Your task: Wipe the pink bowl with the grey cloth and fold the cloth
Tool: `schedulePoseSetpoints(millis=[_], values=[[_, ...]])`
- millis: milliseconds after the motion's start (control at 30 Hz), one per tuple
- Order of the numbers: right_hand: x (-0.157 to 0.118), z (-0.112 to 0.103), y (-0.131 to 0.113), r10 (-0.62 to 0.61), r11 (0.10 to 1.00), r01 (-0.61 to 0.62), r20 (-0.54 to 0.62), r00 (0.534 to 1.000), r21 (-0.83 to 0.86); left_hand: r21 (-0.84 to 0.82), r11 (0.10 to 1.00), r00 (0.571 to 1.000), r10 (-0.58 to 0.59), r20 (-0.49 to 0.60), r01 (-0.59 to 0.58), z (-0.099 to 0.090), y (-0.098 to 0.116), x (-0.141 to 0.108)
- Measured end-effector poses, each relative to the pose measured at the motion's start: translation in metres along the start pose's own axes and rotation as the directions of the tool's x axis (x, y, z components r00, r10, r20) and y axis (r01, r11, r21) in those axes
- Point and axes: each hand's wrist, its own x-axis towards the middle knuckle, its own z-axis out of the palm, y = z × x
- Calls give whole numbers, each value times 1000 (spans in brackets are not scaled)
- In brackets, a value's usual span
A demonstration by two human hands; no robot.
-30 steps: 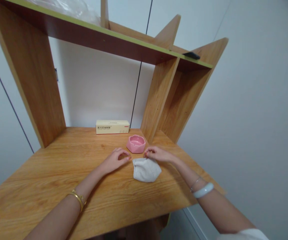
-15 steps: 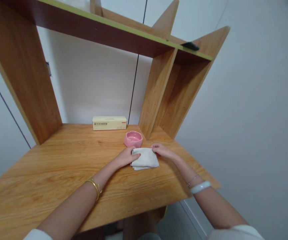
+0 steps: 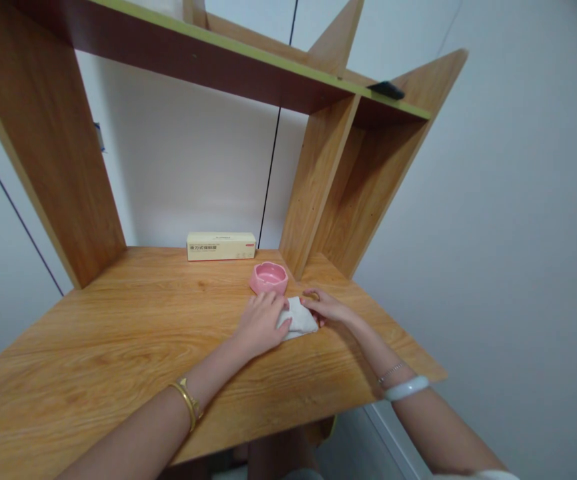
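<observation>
A folded white cloth (image 3: 299, 319) lies on the wooden desk (image 3: 133, 340), in front of a pink bowl (image 3: 269, 279) with an uneven rim. My left hand (image 3: 262, 323) rests over the cloth's left part, its fingers bent and its thumb set apart on top of the fabric. The left side of the cloth is hidden under this hand. At the cloth's right edge, my right hand (image 3: 324, 307) pinches the fabric with curled fingers, some of them partly hidden. The bowl stands just beyond my left fingers.
A long cream box (image 3: 221, 247) with printed lettering stands at the desk's back. Upright wooden panels (image 3: 321, 187) carry an overhead shelf (image 3: 208, 63), where a dark flat object (image 3: 387, 90) lies. A white wall (image 3: 508, 233) rises to the right.
My left hand has moved right from the cloth's left edge onto its top. The cloth shows less and its right side has a new slanted fold. My right fingers have curled more.
</observation>
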Motion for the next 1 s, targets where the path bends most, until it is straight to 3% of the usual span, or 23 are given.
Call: schedulePoseSetpoints(millis=[133, 233, 367, 433, 500, 567, 600, 667, 733, 800, 833, 900, 1000], values=[[5, 10, -2, -40, 998, 41, -17, 999, 48, 91, 990, 988, 99, 117, -110, 4, 6, -8], [11, 20, -4, -87, 995, 91, -80, 993, 48, 190, 972, 984, 115, 137, -140, 4, 2, -8], [18, 27, -10, -119, 985, 87, -218, 969, -152, 225, 965, 985, 102, 139, -131, 1, -4, -8], [16, 27, -18, -240, 937, 133, -321, 916, -322, 141, 983, 984, 100, 148, -121, -1, -7, -10], [10, 29, -31, -420, 862, 217, -404, 813, -458, 14, 995, 988, 94, 125, -96, -5, -14, -11], [3, 38, -48, -556, 797, 324, -410, 723, -509, -134, 991, 998, 39, 54, -31, -10, -27, -8], [1, 45, -57, -599, 775, 390, -382, 704, -496, -213, 977, 1000, -24, 1, 24, -12, -37, -6], [1, 67, -74, -660, 739, 534, -284, 695, -411, -448, 880, 974, -213, -78, 157, -17, -62, -2], [5, 95, -89, -643, 761, 582, -220, 733, -286, -750, 600, 869, -490, -70, 278, -21, -88, -2], [13, 124, -100, -592, 806, 577, -140, 794, -132, -825, 482, 822, -568, -36, 296, -24, -111, -7], [17, 138, -104, -554, 833, 552, -83, 828, -45, -918, 295, 773, -634, 21, 267, -25, -120, -10], [26, 162, -110, -469, 878, 460, 43, 882, 131, -953, 193, 749, -661, 50, 233, -27, -131, -18], [35, 183, -111, -406, 882, 339, 163, 899, 327, -970, 139, 742, -668, 55, 197, -29, -136, -24]])
